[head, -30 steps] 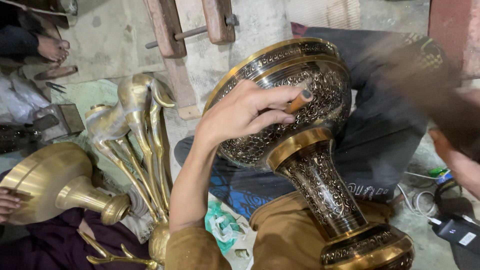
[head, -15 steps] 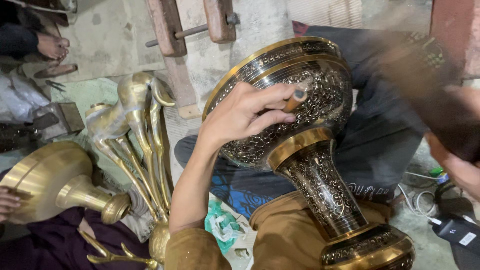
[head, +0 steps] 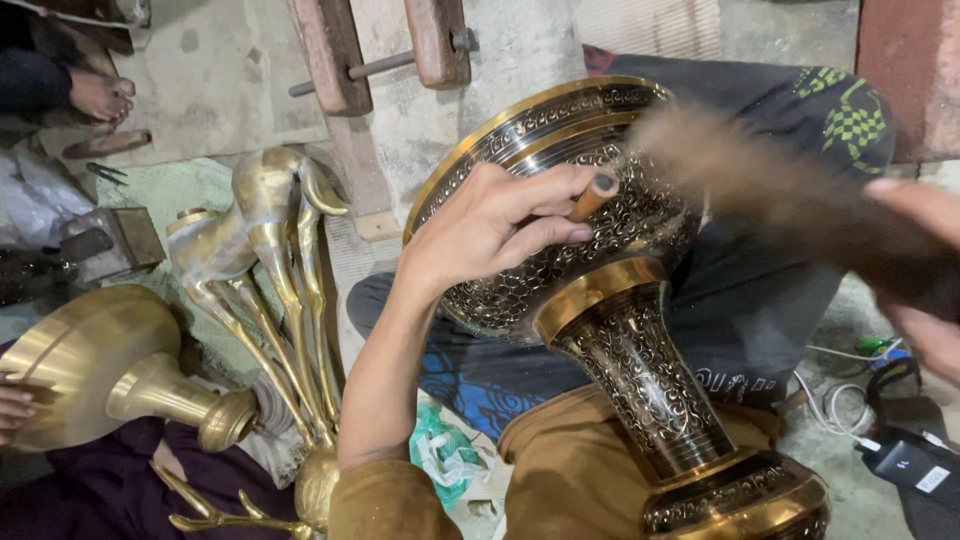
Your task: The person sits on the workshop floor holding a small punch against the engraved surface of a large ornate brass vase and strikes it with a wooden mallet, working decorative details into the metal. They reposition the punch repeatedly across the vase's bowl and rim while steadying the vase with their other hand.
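since the earlier frames little has shifted: the left hand (head: 490, 225) stays on the bowl of the engraved brass vase (head: 610, 290), and the blurred right hand (head: 915, 270) has moved from the far right edge further into view, higher up. the vase lies tilted across the person's lap, bowl toward the upper middle, flared foot at the lower right, its dark engraved pattern banded with polished gold rings. the left hand's fingers are closed together around a small punch-like tool (head: 592, 197) (brown shaft, dark tip), tip set against the bowl wall just under the rim. the right hand is smeared by motion, along with a brownish streak running from it toward the rim; whether its fingers are apart or clamped on anything cannot be told. to the left, well apart from the vase, stands a plain brass deer figure (head: 265, 270) and a plain brass pedestal bowl (head: 95, 365), which another person's fingertips (head: 12, 410) touch at the left edge. a wooden clamp frame (head: 380, 50) lies beyond on the concrete floor (head: 220, 80).
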The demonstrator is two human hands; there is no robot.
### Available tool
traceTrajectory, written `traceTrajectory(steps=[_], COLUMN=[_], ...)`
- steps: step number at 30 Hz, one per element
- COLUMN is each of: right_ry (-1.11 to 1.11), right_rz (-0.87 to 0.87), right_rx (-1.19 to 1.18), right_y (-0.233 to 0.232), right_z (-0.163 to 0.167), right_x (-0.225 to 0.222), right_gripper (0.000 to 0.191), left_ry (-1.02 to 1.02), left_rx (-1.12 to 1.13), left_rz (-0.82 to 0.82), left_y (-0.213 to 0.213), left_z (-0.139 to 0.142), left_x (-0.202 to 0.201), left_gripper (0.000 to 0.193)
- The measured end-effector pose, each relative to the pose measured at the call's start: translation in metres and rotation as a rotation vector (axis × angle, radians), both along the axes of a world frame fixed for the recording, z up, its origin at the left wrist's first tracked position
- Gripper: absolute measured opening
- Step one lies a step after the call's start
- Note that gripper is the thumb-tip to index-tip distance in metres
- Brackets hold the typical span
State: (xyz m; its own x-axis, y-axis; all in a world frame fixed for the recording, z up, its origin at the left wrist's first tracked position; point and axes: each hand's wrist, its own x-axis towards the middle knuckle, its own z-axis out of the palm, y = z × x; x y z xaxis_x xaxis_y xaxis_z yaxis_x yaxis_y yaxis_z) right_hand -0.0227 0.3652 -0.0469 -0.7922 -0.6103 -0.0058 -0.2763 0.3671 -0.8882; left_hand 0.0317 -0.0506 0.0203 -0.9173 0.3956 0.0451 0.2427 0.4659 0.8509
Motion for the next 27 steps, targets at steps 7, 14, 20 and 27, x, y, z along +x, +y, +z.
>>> traceTrajectory(steps=[7,14,20,27], right_ry=[0.276,0.071,0.034,-0.049], right_rz=[0.173,0.04,0.035,-0.061], right_rx=[0.498,0.394,0.215,0.201], right_y=[0.021,0.02,0.008,0.015], right_z=[-0.016,-0.023,-0.008,-0.017], right_x=[-0.016,-0.011,-0.009,0.0], right_gripper=[0.068,0.055,0.063,0.066], left_ry=[0.058,0.064,0.055,0.05], left_rx=[0.025,0.043,0.008,0.031], left_rz=[-0.018,-0.034,-0.033,-0.05], left_y=[-0.001,-0.003,-0.002,-0.004], left_z=[-0.005,-0.01,-0.008,-0.007], left_x=[-0.001,-0.003,-0.004,-0.006], left_gripper=[0.046,0.048,0.049,0.049])
